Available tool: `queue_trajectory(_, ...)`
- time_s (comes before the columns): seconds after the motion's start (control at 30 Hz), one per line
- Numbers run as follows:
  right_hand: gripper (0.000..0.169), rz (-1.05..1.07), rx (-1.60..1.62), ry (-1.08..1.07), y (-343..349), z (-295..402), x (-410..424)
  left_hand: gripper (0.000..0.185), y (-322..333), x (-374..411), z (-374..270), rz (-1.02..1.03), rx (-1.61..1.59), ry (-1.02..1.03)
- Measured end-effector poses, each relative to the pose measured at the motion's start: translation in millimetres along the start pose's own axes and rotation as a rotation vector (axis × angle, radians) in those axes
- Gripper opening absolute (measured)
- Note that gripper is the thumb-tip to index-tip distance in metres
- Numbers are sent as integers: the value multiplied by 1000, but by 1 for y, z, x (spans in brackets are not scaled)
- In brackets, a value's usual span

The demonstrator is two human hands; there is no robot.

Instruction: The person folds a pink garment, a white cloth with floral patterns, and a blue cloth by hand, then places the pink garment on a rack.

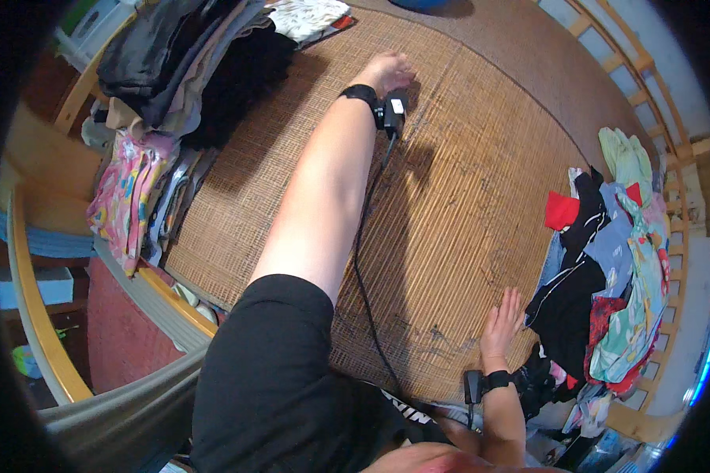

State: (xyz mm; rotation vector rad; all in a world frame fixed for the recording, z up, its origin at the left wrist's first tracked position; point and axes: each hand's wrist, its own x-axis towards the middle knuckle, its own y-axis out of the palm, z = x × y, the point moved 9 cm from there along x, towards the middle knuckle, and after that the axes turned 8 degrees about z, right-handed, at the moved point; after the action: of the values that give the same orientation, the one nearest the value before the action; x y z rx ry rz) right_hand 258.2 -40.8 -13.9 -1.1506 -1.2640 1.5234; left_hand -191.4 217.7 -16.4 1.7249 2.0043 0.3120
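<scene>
My left hand [389,72] reaches far out over the woven bamboo mat [449,236], its fingers curled and their undersides hidden from me. A black strap with a small cabled device [395,111] circles that wrist. Much closer to my body, my right hand [503,322] lies flat over the mat with fingers extended and nothing in it. Just beyond its fingertips is a loose heap of clothes, including a black garment with white piping [565,304], a light blue garment [612,254] and a green patterned garment [636,307]. A similar strapped device [473,387] is on the right wrist.
On the left stand stacked folded clothes, dark ones [148,65] above pink patterned ones [131,192]. A folded white patterned cloth [307,19] lies at the far edge. Wooden rails [677,260] bound the right side. A black cable [361,284] trails across the mat.
</scene>
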Motion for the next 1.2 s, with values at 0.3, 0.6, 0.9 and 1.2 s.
queue_trajectory(0.3,46,-34,-12,-3,-6,3,-4,37,60,-50,79,303,-128,-262)
queue_trajectory(0.6,46,-145,95,1,-8,-7,-4,10,133,-230,118,287,-79,-435)
queue_trajectory(0.9,24,-69,106,95,-89,-50,42,48,113,-294,59,-13,-56,-130)
queue_trajectory(1.2,44,-759,65,1258,-270,-229,-76,30,72,-275,62,-17,348,-207)
